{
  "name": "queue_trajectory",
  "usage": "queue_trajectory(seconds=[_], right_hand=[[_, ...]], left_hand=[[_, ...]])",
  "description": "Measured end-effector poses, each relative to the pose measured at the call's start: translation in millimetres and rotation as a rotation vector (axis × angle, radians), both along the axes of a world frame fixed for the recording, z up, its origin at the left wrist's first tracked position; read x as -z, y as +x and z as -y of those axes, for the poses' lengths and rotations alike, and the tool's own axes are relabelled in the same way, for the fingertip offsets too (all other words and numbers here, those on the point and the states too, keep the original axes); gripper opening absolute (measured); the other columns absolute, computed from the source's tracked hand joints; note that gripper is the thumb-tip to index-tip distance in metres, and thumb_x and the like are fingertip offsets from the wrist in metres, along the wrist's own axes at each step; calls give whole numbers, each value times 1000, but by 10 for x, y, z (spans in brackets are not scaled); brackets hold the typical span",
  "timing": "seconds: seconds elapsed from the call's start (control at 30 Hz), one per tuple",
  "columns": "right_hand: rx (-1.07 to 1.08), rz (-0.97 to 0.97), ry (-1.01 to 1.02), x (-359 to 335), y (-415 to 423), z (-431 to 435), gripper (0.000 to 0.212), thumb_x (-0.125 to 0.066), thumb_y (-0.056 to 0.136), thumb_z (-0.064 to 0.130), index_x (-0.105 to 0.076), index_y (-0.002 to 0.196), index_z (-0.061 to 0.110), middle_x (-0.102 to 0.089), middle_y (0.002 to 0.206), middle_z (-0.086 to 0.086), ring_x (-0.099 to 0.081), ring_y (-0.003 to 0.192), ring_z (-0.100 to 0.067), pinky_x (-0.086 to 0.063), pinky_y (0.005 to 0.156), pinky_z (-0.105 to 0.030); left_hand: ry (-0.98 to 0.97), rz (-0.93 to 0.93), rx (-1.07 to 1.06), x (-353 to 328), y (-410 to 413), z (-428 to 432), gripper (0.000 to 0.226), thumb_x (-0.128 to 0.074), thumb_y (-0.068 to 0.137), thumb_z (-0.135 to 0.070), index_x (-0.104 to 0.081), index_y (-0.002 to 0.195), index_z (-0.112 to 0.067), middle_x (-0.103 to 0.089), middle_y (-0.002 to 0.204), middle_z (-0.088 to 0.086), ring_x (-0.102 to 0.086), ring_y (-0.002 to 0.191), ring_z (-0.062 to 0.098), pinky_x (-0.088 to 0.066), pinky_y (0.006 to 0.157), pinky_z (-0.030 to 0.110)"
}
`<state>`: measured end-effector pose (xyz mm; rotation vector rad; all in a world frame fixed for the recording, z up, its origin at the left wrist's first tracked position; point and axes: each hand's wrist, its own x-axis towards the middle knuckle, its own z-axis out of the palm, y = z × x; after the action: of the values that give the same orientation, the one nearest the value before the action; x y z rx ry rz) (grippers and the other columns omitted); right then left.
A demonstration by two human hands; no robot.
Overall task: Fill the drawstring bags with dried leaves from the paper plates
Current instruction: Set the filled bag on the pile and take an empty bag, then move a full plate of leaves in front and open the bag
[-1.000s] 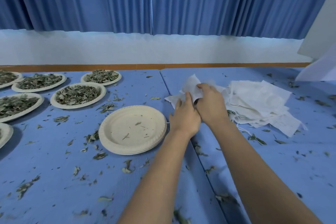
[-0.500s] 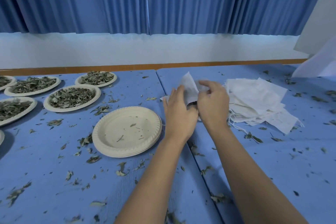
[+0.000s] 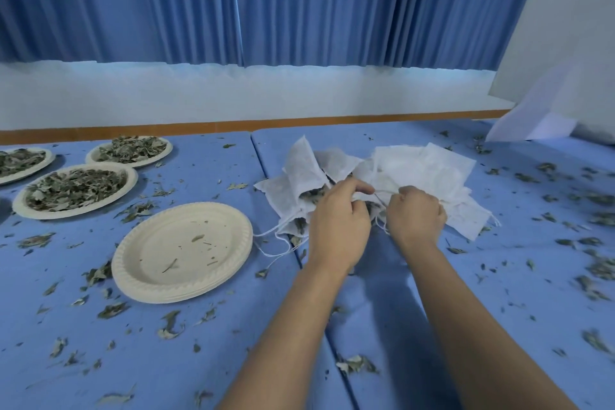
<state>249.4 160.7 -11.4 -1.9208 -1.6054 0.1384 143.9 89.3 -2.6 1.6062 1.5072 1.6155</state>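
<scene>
Head camera view: a white drawstring bag (image 3: 301,188), with dark dried leaves (image 3: 312,194) showing at its mouth, lies on the blue table (image 3: 432,293) just past the seam between two tabletops, at the left edge of a loose heap of empty white bags (image 3: 429,173). Both bare hands work at it side by side. The left hand (image 3: 339,226) is curled with forefinger and thumb pinched on the bag's fabric and cord; the right hand (image 3: 416,218) is clenched in a fist around a thin white drawstring (image 3: 381,194) stretched between the two hands. More loose cords (image 3: 276,243) trail from the bag toward the person, beside an almost bare stack of paper plates (image 3: 181,251) holding only a few leaf scraps. Further left, well apart from the bags, sit three plates heaped with dried leaves: one nearer (image 3: 75,190), one behind it (image 3: 129,150) and one cut off by the frame's left edge (image 3: 23,161). Leaf fragments (image 3: 169,326) are scattered across the whole tabletop, thicker toward the right edge. Behind the table run an orange-brown strip (image 3: 233,126), a white wall band (image 3: 233,93) and pleated blue curtains (image 3: 299,0); a white sheet (image 3: 539,116) leans in at the far right.
</scene>
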Motion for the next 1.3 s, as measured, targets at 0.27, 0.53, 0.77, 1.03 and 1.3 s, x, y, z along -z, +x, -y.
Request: queue_trajectory(seconds=[0.27,0.53,0.77,1.03,1.3], right_hand=[[-5,62,0,108,-27,-58,36,-37,96,13,-56,124,1,-47,141,-9,-34,135,-26,-20,113,-47],[-142,-670,778,-192,-310,237,22,-43,89,-5,-56,101,9,-51,108,-4,-44,90,14,-30,80,1],[-654,-871,679,-879,-935,741,32,-44,72,-5,-58,79,23,-61,85,10,-55,81,5,-41,75,-11],[-689,-1291,93,-777,-1685,898,38,-45,80,-11,-67,73,18,-65,83,4,-55,70,-5,-43,66,-15],[-609,-869,77,-295,-2037,955,35,-57,92,34,-51,126,24,-44,125,5,-44,113,-7,-35,85,-20]], left_hand=[[-93,133,-25,11,-82,3,41,-39,85,4,-63,82,-29,-63,87,-20,-58,90,-2,-43,75,10],[-90,316,37,-74,-191,45,38,-40,84,9,-63,80,-21,-68,90,-3,-65,84,13,-53,87,42],[149,281,-11,-232,-719,354,63,-49,85,-5,-34,140,-31,-41,124,-27,-47,97,-23,-44,72,4],[-98,585,-73,-199,-1791,903,18,-63,87,-17,-66,101,-28,-68,93,-19,-61,84,-1,-44,67,9],[-106,640,-323,-146,-2179,1080,12,-63,91,-20,-62,102,-22,-67,81,-5,-59,59,6,-45,46,16]])
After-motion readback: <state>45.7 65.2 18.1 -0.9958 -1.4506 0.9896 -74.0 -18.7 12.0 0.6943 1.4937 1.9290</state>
